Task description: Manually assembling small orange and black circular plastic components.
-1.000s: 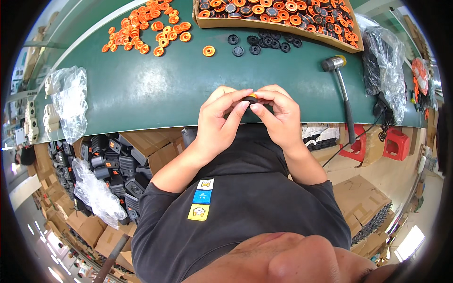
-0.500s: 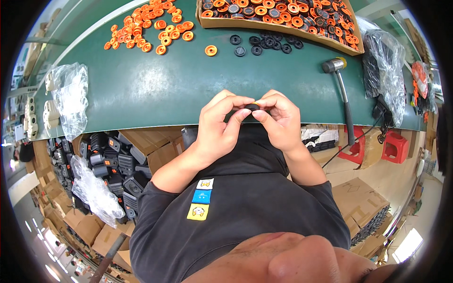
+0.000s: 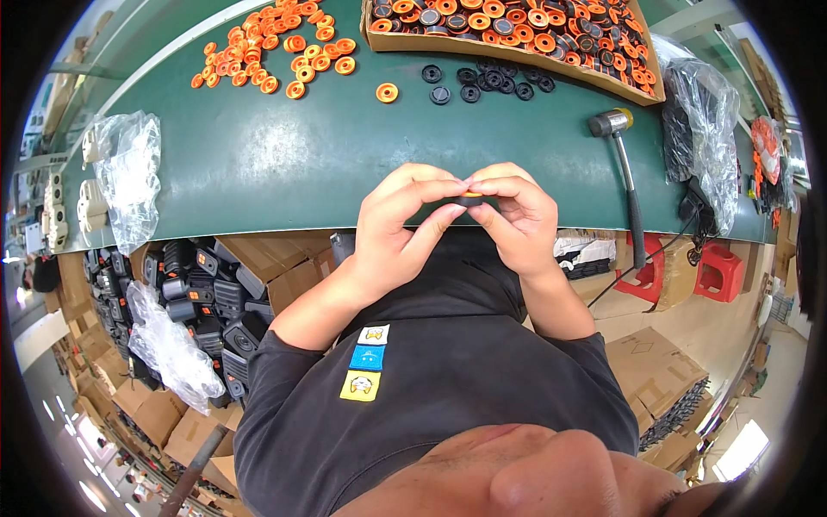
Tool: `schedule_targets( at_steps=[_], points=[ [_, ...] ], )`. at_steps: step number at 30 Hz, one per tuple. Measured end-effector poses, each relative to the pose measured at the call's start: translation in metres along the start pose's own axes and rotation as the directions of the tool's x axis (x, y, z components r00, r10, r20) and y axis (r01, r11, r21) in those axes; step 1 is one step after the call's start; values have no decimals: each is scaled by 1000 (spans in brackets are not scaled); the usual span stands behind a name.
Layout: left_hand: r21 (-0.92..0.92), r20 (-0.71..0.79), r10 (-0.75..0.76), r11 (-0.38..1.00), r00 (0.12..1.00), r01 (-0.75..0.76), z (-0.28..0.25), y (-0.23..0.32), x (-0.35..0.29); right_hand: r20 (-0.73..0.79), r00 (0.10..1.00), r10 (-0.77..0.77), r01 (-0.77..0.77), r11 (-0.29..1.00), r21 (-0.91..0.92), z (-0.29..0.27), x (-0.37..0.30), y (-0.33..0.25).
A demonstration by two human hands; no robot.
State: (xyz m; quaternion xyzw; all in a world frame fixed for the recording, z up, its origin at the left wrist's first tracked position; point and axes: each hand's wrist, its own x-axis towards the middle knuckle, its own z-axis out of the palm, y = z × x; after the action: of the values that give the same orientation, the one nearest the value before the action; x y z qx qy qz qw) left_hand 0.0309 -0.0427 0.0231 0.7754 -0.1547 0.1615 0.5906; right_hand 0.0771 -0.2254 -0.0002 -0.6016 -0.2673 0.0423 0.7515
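Note:
Between the fingertips of both hands is a small round black-and-orange knob (image 3: 469, 200), above the near edge of the green table (image 3: 284, 164). My left hand (image 3: 401, 220) pinches it from the left with thumb and forefinger. From the right, my right hand (image 3: 517, 215) grips it the same way. Its black part faces me and a bit of orange shows above, partly covered by fingers. Farther back lie a single orange disc (image 3: 387, 92) and several black discs (image 3: 470, 93).
Orange discs (image 3: 250, 52) lie spread at the back left. A cardboard tray (image 3: 508, 50) of black-and-orange knobs stands at the back right. A mallet (image 3: 629, 172) hangs its handle over the near edge. Clear plastic (image 3: 129, 172) and a bagged bundle (image 3: 702, 129) sit at the sides.
The knob has tilted in my fingers and shows more of its width and orange side. My right hand has shifted slightly right; my fingertips have come closer together above the knob.

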Motion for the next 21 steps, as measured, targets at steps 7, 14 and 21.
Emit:
schedule_targets(
  at_steps=[7, 14, 21],
  points=[
    [-14, -33, 58, 998, 998, -59, 5, 5, 2, -24, 994, -108, 105, 990, -92, 0, -6, 0],
    [-94, -19, -10, 996, 1000, 9, 6, 1, 0, -71, 982, -174, 167, 982, -88, 6, -5, 0],
    [-103, -100, 89, 990, 991, -99, 12, 7, -2, -5, 980, -200, 199, 978, -65, 7, -7, -6]
  ],
)
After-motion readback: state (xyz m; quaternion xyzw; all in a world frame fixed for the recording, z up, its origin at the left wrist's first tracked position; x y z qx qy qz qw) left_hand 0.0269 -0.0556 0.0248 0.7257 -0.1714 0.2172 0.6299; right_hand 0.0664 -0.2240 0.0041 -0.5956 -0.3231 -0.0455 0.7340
